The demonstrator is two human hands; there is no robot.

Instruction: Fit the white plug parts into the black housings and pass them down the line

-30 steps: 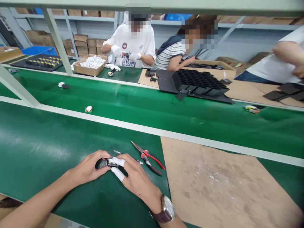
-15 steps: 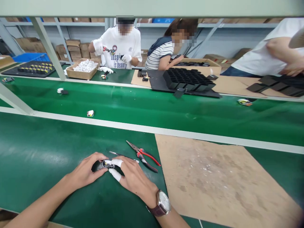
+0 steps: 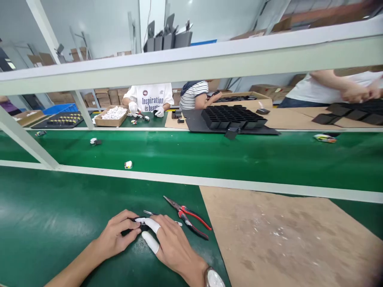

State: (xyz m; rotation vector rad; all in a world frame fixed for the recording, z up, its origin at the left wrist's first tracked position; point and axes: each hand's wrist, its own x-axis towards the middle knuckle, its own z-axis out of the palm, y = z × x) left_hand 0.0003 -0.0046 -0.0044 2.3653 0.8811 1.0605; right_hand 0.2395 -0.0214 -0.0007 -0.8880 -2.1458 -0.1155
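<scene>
I have the small black housing (image 3: 144, 228) between my two hands, just above the bench (image 3: 44, 223) or on it; I can't tell which. Its long axis seems to run left to right, though my fingers hide much of it. My left hand (image 3: 111, 236) pinches its left end between thumb and fingertips. My right hand (image 3: 177, 246) comes from the other side, its white-covered index finger laid across the top and its covered thumb near the lower edge; whether that thumb presses on it, I can't tell. Beyond my right knuckles lie a thin metal tool (image 3: 147, 212) and long-nose pliers (image 3: 180, 209), the tool nearer.
</scene>
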